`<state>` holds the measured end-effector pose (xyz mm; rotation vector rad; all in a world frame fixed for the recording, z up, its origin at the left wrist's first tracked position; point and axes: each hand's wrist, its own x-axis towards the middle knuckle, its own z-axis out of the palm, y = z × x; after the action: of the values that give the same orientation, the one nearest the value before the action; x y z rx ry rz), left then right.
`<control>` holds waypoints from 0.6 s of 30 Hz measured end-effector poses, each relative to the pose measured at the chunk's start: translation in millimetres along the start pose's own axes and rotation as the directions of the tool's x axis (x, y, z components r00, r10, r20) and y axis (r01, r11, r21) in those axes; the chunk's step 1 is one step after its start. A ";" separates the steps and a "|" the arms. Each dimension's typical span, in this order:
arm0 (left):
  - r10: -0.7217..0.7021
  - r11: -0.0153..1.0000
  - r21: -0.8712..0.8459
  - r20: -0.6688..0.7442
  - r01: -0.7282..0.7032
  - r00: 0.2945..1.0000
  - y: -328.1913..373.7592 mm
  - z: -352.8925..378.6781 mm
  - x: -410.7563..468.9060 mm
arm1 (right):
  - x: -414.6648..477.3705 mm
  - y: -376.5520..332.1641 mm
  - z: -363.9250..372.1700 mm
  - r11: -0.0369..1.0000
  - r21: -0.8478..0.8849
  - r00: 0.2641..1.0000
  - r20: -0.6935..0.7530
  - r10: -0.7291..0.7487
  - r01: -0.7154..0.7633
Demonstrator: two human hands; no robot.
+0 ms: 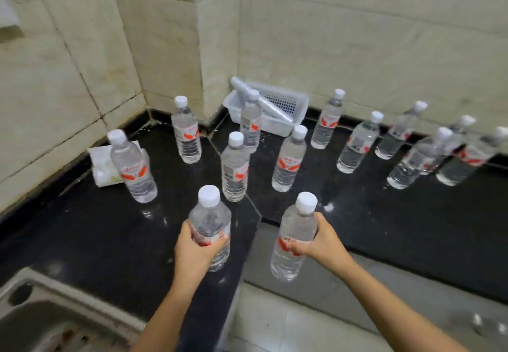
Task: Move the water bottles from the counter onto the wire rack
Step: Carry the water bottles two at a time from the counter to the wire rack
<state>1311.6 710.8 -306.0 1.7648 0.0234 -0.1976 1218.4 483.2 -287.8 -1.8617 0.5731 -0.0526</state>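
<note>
Several clear water bottles with white caps and red labels stand upright on the black counter (90, 230), spread from the left corner to the far right. My left hand (195, 250) grips one bottle (211, 219) around its label, near the counter's front edge. My right hand (316, 243) grips a second bottle (297, 230), which hangs tilted over the gap in front of the counter's inner corner. Closest behind them stand a bottle (234, 167) and another (289, 159). No wire rack is in view.
A white plastic basket (295, 101) holding a rolled item sits in the back corner. A white packet (103, 167) lies at the left by the tiled wall. A steel sink (41, 316) is at the bottom left. Pale floor tiles show below the counter edge.
</note>
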 end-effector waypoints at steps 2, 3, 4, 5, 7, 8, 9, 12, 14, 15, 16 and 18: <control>0.044 0.999 0.014 0.083 -0.045 0.996 9.5 40.3 -20.9 | -28.8 18.1 -40.0 0.999 0.037 0.997 -0.081 0.002 0.001; 0.059 0.998 0.012 0.102 -0.061 0.993 12.6 50.8 -27.8 | -37.9 22.4 -50.6 0.999 0.055 0.994 -0.105 0.005 0.001; 0.079 0.997 0.009 0.144 -0.081 0.986 18.3 69.4 -41.5 | -54.0 31.4 -69.8 0.997 0.084 0.989 -0.149 0.012 0.001; 0.099 0.995 0.008 0.192 -0.103 0.976 23.7 91.1 -58.2 | -73.6 40.7 -92.5 0.992 0.124 0.981 -0.195 0.020 0.004; 0.132 0.991 -0.007 0.289 -0.136 0.948 31.9 132.0 -92.8 | -112.8 59.6 -137.2 0.980 0.197 0.960 -0.275 0.051 0.004; 0.146 0.989 -0.023 0.339 -0.147 0.930 35.7 152.1 -111.1 | -132.7 69.5 -159.0 0.976 0.216 0.945 -0.320 0.065 0.006; 0.159 0.987 -0.034 0.382 -0.158 0.911 39.1 171.9 -128.5 | -151.5 79.5 -180.2 0.973 0.231 0.930 -0.360 0.074 0.012; 0.171 0.985 -0.059 0.491 -0.164 0.854 45.0 228.7 -177.7 | -204.5 109.8 -237.8 0.965 0.260 0.862 -0.495 0.109 0.027; 0.172 0.984 -0.065 0.566 -0.164 0.806 47.4 262.0 -207.3 | -233.9 128.9 -269.6 0.964 0.262 0.809 -0.574 0.126 0.036; 0.173 0.984 -0.071 0.601 -0.163 0.781 48.9 277.5 -220.5 | -248.2 137.3 -283.8 0.964 0.263 0.784 -0.606 0.135 0.037; 0.176 0.983 -0.078 0.632 -0.164 0.755 51.4 292.3 -232.3 | -261.5 144.7 -296.6 0.965 0.260 0.762 -0.633 0.139 0.040; 0.185 0.981 -0.088 0.685 -0.173 0.704 59.0 320.8 -252.3 | -285.3 157.1 -319.7 0.964 0.262 0.720 -0.677 0.151 0.044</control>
<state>1031.9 409.6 -272.5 1.5646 -0.6942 -0.7073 812.0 280.4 -243.4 -1.5214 1.0817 -0.7896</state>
